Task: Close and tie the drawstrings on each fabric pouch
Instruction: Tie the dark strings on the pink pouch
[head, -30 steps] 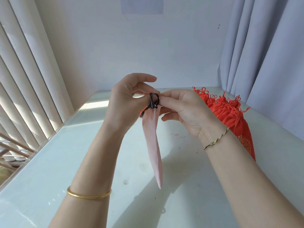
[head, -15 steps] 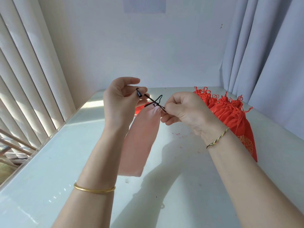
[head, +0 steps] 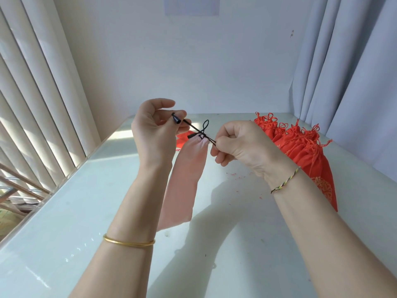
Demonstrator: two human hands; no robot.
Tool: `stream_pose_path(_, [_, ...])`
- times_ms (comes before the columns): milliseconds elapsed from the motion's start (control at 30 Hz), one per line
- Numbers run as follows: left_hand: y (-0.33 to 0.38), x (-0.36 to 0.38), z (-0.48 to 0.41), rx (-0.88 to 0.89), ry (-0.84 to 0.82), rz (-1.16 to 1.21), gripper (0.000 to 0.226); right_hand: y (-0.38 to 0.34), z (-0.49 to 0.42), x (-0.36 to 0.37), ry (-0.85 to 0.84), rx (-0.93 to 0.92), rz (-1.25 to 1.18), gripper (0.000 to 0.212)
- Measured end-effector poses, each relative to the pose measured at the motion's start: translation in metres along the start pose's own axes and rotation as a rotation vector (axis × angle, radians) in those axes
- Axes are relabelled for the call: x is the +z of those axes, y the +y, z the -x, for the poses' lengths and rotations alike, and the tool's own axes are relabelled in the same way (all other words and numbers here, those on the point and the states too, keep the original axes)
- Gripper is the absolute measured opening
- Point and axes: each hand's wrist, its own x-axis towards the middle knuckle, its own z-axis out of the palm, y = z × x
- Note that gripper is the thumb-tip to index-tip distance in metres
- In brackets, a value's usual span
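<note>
Left hand [head: 154, 130] and right hand [head: 239, 145] pinch the black drawstring [head: 192, 126].
You've drawn them apart; pink pouch [head: 184, 179] turned flat-on, mid-frame.

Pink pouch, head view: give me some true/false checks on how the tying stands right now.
1. The left grip and right grip both pinch the black drawstring. True.
2. The pink pouch lies flat on the table. False: it hangs from the drawstring between the grips.
3. The red pouches are piled to the person's right. True.
4. The gold bangle sits on the right wrist. False: it is on the left wrist.
</note>
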Motion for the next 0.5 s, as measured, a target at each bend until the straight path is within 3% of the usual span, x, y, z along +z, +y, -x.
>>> stream_pose_path(133, [0.003, -0.002, -0.003, -0.127, -0.096, 0.046, 0.018, 0.004, -0.002, -0.005, 0.054, 0.02, -0.078, 0.023])
stream_pose_path(300, [0.001, -0.002, -0.003, -0.419, -0.397, 0.055, 0.011, 0.009, -0.005, -0.012, 0.097, 0.07, -0.142, 0.018])
stream_pose_path(433, [-0.011, -0.009, -0.008, -0.576, -0.622, -0.013, 0.049, 0.007, -0.005, -0.016, 0.1, 0.077, -0.188, 0.021])
stream_pose_path(500, [-0.015, -0.009, -0.006, -0.577, -0.823, -0.077, 0.056, 0.006, -0.003, -0.02, 0.116, 0.072, -0.217, 0.019])
